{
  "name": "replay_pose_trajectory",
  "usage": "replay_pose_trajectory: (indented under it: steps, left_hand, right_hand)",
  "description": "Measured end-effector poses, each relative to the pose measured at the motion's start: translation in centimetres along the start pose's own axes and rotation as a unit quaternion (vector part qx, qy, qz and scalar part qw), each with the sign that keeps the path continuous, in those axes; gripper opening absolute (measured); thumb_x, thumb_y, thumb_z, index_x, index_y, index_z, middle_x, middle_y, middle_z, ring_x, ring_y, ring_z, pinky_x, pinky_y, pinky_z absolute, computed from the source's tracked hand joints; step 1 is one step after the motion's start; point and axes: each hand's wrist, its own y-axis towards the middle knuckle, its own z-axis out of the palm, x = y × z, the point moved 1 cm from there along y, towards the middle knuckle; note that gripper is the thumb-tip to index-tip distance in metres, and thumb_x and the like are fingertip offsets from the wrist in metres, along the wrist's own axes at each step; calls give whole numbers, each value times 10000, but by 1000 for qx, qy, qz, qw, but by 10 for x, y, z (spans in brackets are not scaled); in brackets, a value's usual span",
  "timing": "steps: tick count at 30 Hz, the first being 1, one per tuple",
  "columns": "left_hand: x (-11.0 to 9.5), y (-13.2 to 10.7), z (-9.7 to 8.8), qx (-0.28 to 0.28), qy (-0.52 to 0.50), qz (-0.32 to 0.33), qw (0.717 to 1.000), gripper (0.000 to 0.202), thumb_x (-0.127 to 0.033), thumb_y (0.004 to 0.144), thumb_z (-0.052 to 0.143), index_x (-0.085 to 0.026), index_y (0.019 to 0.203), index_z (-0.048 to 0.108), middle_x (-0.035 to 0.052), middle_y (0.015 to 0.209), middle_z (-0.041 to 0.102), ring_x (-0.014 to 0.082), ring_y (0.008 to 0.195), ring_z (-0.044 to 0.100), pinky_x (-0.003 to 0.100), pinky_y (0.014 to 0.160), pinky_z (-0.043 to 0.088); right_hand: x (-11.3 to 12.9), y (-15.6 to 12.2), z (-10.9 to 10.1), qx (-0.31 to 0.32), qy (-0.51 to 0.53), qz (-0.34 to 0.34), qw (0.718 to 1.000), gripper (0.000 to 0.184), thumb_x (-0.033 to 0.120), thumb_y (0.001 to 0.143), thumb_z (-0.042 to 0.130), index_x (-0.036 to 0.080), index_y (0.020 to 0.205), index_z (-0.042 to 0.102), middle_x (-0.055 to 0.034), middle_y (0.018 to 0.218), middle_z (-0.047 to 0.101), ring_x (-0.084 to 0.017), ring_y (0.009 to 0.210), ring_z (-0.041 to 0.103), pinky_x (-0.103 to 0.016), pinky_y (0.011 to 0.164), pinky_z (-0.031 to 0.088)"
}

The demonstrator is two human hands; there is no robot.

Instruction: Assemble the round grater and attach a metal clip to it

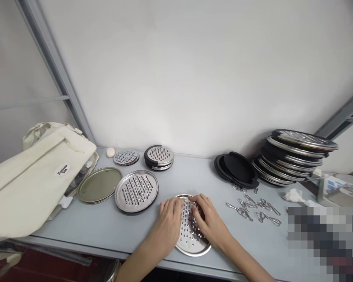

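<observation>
A round metal grater [191,239] with raised teeth lies in front of me near the table's front edge. Its far part is partly covered by my hands. My left hand [171,219] is closed at the grater's left rim, fingers bent together. Over the right part of the same disc, my right hand [208,222] curls its fingers onto the surface and far rim. To the left lies another round grater disc [137,192] on a dark piece. Several bent wire parts [247,205] are scattered to the right.
A plain round metal disc [100,185] lies beside a cream bag [44,172]. Small graters [126,156] and a black-edged grater stack [159,156] stand at the back. Black round parts [238,170] and a tall leaning stack of graters [294,160] are at the right.
</observation>
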Motion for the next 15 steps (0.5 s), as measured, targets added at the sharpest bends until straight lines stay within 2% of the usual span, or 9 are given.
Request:
replay_pose_trajectory:
  steps: [4,10,15]
  left_hand:
    - [-1,0,-2,-4,-21,-2,1000,394,-54,937,286,-180,1302,363,112,1231,500,235,1111,492,430,936,397]
    - [-2,1,-6,-14,-16,-14,1000,373,-149,978,299,-199,1345,341,122,1320,464,251,1185,457,447,969,389]
    - [-1,1,-7,-3,-43,-13,999,393,-114,963,292,-206,1338,363,112,1249,488,236,1143,476,427,964,394]
  right_hand:
    - [1,1,0,7,-5,-7,1000,193,195,946,373,206,1072,518,-86,1041,584,-242,963,542,-438,882,460]
    - [1,3,-1,-2,5,6,1000,312,223,940,409,208,1251,424,-98,1113,592,-248,998,554,-425,866,477]
    - [1,3,-3,11,27,4,1000,192,238,963,383,229,1119,495,-69,1065,600,-235,983,552,-410,889,456]
